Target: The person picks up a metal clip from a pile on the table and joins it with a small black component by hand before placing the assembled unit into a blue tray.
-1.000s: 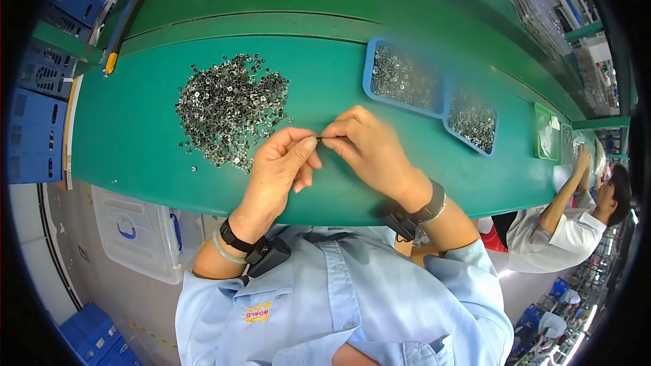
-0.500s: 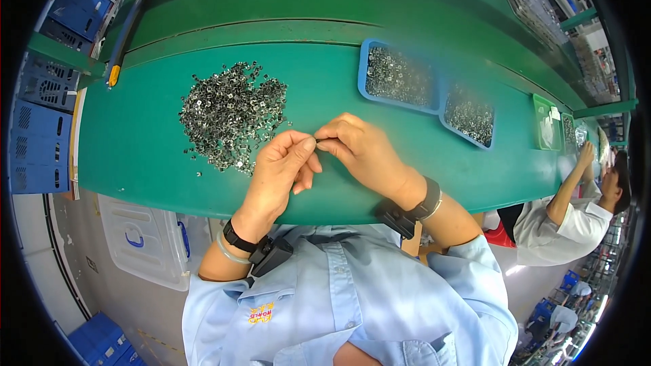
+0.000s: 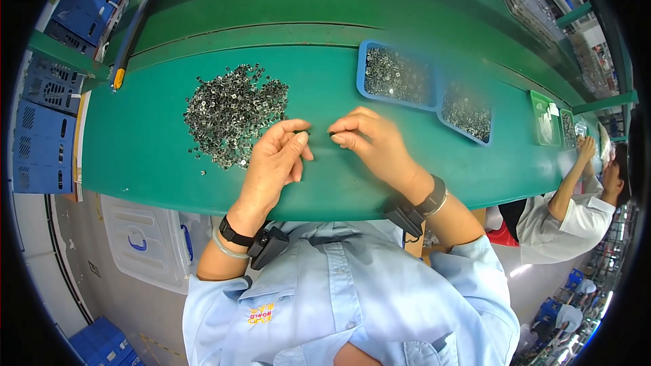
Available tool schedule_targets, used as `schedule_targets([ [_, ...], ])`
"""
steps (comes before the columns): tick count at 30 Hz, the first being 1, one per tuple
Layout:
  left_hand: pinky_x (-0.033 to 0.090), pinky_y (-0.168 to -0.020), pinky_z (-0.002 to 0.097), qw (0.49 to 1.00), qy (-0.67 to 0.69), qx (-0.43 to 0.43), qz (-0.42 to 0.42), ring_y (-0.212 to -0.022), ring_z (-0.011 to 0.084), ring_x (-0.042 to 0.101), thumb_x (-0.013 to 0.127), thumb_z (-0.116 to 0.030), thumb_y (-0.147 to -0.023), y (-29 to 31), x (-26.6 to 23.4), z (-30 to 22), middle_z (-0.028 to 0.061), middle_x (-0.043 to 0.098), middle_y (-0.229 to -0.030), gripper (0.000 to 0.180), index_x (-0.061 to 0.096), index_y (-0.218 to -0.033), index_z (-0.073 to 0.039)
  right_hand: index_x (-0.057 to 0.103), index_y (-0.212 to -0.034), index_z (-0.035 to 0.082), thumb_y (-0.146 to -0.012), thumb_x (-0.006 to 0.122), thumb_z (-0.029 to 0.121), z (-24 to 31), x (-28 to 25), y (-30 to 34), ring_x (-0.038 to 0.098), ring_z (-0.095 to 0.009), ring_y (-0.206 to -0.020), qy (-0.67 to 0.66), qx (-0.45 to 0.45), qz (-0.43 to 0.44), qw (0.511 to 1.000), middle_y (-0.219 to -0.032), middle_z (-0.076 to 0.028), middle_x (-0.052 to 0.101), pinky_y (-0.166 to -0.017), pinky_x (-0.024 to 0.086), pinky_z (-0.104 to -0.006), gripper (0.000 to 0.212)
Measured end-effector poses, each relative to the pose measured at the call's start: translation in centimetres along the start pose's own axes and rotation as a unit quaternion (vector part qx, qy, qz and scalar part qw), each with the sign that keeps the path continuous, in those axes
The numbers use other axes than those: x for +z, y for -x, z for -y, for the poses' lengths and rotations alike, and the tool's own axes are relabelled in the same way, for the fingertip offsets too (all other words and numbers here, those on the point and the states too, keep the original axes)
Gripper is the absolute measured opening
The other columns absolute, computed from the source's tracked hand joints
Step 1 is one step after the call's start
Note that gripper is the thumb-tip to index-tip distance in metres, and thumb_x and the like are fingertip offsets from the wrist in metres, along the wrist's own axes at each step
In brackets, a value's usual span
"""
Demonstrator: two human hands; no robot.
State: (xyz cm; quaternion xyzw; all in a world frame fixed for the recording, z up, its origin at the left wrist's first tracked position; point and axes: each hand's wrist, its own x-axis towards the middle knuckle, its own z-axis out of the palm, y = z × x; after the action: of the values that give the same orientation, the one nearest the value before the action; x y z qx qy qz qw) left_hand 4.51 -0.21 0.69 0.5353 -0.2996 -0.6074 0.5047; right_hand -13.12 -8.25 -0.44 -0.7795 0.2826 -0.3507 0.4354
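Note:
Over the green tabletop, my left hand [image 3: 272,160] is closed in a pinch, with a small dark part [image 3: 302,132] showing between thumb and forefinger. A short gap to the right, my right hand [image 3: 375,144] pinches another small black part [image 3: 331,134] at its fingertips. Both pieces are too small to make out in detail. Just beyond my left hand spreads a loose heap of small shiny metal-and-black parts [image 3: 234,115]. At the far right of my hands, a blue tray [image 3: 361,71] and a second blue tray [image 3: 468,137] hold many similar small parts.
The green table [image 3: 135,156] has a raised green ledge along its far side. A yellow-tipped tool [image 3: 119,79] lies at the far left. Green trays [image 3: 536,98] stand at the right, near a seated co-worker [image 3: 576,224]. A clear lidded bin [image 3: 146,244] sits below left.
My hands, together at the fingertips before, have parted: the left moved slightly left, the right slightly right. A dark piece now shows at each hand's fingertips.

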Motion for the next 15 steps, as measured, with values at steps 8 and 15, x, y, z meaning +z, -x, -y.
schedule_targets([
  [8, 0.027, -0.038, 0.0183, 0.973, 0.189, -0.052, 0.126, -0.046, 0.0068, 0.045, 0.052, -0.021, -0.093, 0.6, 1.4, -0.2, 0.0041, 0.058, -0.07, 0.017, 0.056, -0.095, -0.004, 0.064, -0.094, 0.005, -0.077, 0.067, 0.006, 1.5, -0.5, 0.5, 0.057, -0.02, -0.075, 0.031, -0.097, -0.024, 0.994, -0.083, -0.006, 0.059, -0.064, 0.047, -0.0297, 0.017],
  [15, 0.029, -0.039, 0.0196, 0.964, 0.235, -0.032, 0.122, -0.048, 0.0076, 0.046, 0.052, -0.022, -0.093, 0.5, 2.5, 0.4, 0.0046, 0.059, -0.072, 0.018, 0.056, -0.093, -0.005, 0.063, -0.094, 0.007, -0.076, 0.068, 0.005, 2.2, -0.2, 1.1, 0.057, -0.021, -0.077, 0.04, -0.065, -0.066, 0.995, -0.084, -0.006, 0.06, -0.064, 0.047, -0.0307, 0.019],
])
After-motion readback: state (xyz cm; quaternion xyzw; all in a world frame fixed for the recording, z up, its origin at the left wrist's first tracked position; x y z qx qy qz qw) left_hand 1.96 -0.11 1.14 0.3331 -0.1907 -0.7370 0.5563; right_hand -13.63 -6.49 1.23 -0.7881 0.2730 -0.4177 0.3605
